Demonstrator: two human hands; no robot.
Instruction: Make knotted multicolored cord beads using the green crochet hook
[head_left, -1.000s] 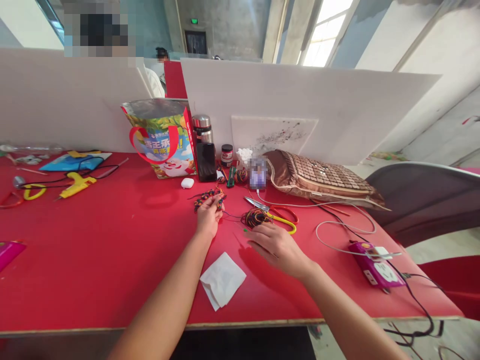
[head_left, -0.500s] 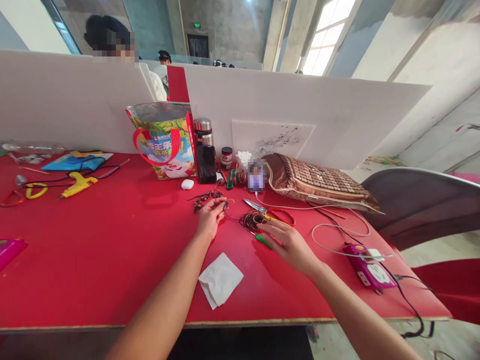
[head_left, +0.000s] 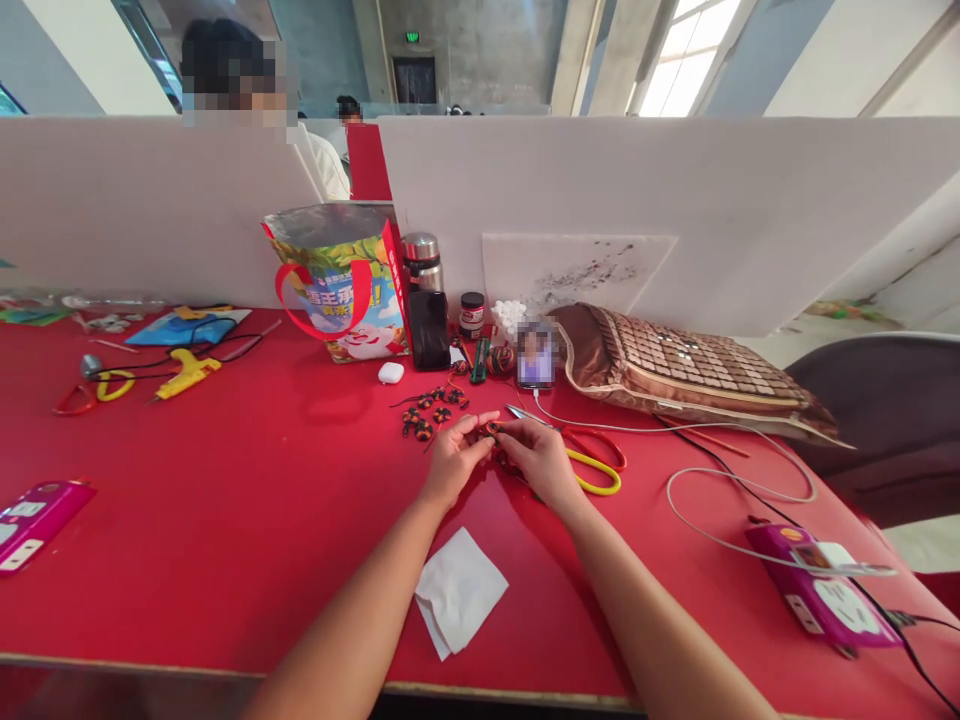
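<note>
My left hand and my right hand meet over the red table, fingertips pinched together on a small piece of black-and-orange cord. Part of the cord is hidden by the fingers. Just beyond my left hand lie several knotted black-and-orange cord pieces, strung in a loose curve. Beside my right hand are scissors with yellow and red handles, their blades partly covered by that hand. The coiled cord under my right hand is mostly hidden. A folded white tissue lies between my forearms.
Behind stand a colourful bag, a steel flask, a black phone, a small jar and a lit phone. A brown cushion, charging cable and purple power strip are right; a yellow glue gun is left.
My right hand has left the cord coil and moved left to join my left hand at the cord. The view has shifted slightly left and closer.
</note>
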